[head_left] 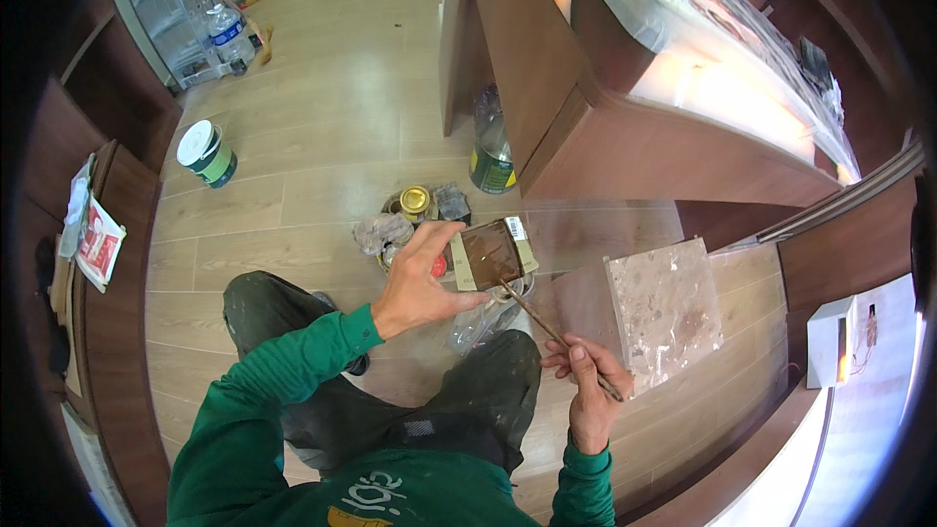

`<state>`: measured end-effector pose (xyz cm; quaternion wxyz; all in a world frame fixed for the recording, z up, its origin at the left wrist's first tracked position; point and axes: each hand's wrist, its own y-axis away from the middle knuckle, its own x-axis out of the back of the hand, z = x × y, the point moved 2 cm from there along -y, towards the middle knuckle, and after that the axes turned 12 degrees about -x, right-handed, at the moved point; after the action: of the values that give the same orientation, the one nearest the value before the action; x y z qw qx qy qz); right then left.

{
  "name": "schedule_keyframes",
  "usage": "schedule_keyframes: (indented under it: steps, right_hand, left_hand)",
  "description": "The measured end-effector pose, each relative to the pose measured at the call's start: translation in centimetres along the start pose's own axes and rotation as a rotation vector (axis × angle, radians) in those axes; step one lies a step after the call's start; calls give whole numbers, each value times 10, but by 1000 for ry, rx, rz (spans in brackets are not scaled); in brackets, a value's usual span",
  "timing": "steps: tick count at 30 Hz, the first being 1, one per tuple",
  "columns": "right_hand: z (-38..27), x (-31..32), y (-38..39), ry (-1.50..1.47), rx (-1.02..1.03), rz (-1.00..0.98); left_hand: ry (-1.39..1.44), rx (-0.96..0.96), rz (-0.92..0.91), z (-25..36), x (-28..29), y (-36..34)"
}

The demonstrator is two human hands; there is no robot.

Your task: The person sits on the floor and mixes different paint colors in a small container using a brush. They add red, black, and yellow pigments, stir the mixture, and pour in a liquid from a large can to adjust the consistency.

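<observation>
My left hand [420,278] grips the left side of a small tan box [465,263], thumb at its near edge and fingers at its far edge. The middle of the box is a dark brown, glossy patch that looks like wet paint or stain. A thin paintbrush [542,317] slants from my right hand [593,381], pinched between thumb and fingers. Its tip meets the brown patch near the edge closest to me. Just beyond my left hand, an open can with a gold rim [415,200] stands among crumpled rags [381,232]. A clear plastic bag [473,330] lies below the box.
A paint-spattered square board [666,310] is on the floor at right. A wooden counter [673,151] with a plastic-covered top rises ahead, a large can [493,161] by its base. A white-lidded bucket [207,152] and a stepladder [161,10] stand at left.
</observation>
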<state>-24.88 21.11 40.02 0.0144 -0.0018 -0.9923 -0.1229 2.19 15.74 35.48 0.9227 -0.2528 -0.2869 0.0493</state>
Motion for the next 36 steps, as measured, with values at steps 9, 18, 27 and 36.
schedule_keyframes:
  steps: [9,18,27,36]
  right_hand:
    - [-9,-3,6,-4,148,-10]
    - [0,-9,0,-13,194,-72]
    - [8,-18,-7,83,251,-117]
    - [15,-27,-9,72,190,-112]
  left_hand:
    - [-59,-55,83,3,6,-6]
    - [-33,39,39,-2,7,-6]
    - [-84,-19,101,-8,10,-5]
    - [-19,51,100,-20,13,-6]
